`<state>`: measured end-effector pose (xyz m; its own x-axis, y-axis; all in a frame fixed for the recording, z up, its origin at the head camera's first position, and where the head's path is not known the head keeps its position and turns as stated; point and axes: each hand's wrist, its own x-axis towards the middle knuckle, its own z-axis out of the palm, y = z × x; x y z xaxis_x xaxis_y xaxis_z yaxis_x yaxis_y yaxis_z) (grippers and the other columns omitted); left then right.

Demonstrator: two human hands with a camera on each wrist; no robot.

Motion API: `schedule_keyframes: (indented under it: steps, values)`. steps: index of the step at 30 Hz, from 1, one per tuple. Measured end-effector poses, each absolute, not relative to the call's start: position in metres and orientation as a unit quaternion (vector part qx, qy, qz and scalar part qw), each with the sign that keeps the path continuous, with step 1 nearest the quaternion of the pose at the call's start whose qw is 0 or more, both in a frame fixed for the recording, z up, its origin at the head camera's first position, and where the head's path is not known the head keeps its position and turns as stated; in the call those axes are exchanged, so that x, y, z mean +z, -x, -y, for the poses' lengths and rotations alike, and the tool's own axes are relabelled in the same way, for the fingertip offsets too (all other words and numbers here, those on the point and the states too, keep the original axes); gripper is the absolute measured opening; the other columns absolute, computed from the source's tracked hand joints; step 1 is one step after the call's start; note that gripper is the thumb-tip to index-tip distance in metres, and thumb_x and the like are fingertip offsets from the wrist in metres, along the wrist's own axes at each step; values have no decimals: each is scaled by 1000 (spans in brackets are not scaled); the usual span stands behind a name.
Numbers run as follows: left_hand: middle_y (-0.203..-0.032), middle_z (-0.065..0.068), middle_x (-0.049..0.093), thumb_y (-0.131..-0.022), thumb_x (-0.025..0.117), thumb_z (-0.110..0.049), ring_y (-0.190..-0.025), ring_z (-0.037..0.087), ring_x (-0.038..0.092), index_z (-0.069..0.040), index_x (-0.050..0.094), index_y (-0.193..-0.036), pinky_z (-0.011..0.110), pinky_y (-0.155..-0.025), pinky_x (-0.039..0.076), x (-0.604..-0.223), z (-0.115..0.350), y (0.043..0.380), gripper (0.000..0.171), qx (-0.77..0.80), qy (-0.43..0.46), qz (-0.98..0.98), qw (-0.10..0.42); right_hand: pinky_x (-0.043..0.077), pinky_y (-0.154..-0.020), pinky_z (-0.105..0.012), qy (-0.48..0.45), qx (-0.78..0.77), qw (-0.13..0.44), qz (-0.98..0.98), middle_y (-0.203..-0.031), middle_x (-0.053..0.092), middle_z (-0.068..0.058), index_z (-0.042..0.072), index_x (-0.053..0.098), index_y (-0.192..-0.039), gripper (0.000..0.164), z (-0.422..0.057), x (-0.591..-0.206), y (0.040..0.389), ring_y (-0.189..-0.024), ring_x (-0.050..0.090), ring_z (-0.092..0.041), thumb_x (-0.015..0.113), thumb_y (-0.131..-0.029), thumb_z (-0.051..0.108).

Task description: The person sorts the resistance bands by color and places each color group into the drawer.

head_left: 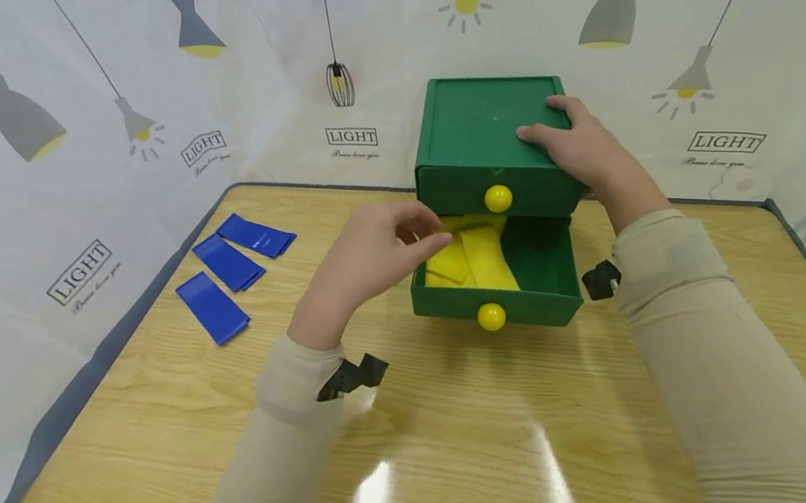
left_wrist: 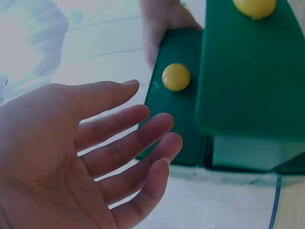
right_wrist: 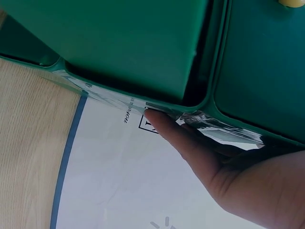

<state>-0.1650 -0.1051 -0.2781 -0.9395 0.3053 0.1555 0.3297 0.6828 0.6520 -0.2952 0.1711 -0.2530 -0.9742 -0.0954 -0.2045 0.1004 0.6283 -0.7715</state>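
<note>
A small green drawer box (head_left: pixel 491 122) with two drawers stands at the back of the table. Its lower drawer (head_left: pixel 456 302) is pulled out, with flat yellow strips (head_left: pixel 486 255) lying in its left part. Above the drawer's left edge hovers my left hand (head_left: pixel 382 245), fingers loosely bent; the left wrist view shows nothing in its palm (left_wrist: pixel 52 148). My right hand (head_left: pixel 577 143) rests on the box's top right edge. In the right wrist view, a straight finger (right_wrist: pixel 174 131) lies along the box's side. The upper drawer (head_left: pixel 540 192) is closed.
Three flat, folded blue strips (head_left: pixel 214 308) lie at the table's left. Round yellow knobs (head_left: pixel 491 317) stick out from the drawer fronts. A printed cloth backdrop (head_left: pixel 263 44) rises behind the wooden table (head_left: pixel 458 435), close to the box's back.
</note>
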Motion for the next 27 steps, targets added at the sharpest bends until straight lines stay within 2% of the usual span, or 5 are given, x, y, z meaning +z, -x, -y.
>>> schedule_keyframes:
  steps: [11, 18, 27]
  values:
    - [-115, 5, 77, -103, 73, -36, -104, 23, 70, -15, 75, -121, 41, -84, 58, -271, 155, 166, 28, -362, 109, 925, 28, 38, -117, -76, -3, -427, 114, -897, -181, -1, -15, 38, -2, -171, 89, -171, -254, 295, -155, 30, -54, 48, -103, 66]
    - [-119, 7, 75, -103, 71, -42, -109, 26, 69, -15, 73, -123, 44, -89, 57, -264, 192, 159, 34, -334, 72, 939, 29, 37, -117, -77, -2, -426, 118, -897, -181, -2, -16, 39, -2, -171, 89, -171, -256, 296, -155, 29, -55, 47, -103, 67]
    - [-112, 7, 76, -103, 72, -36, -101, 25, 70, -13, 75, -120, 39, -81, 57, -282, 196, 147, 29, -332, 80, 940, 14, 37, -116, -77, 1, -429, 122, -895, -180, -3, -16, 39, -4, -171, 89, -170, -257, 297, -155, 29, -55, 47, -103, 67]
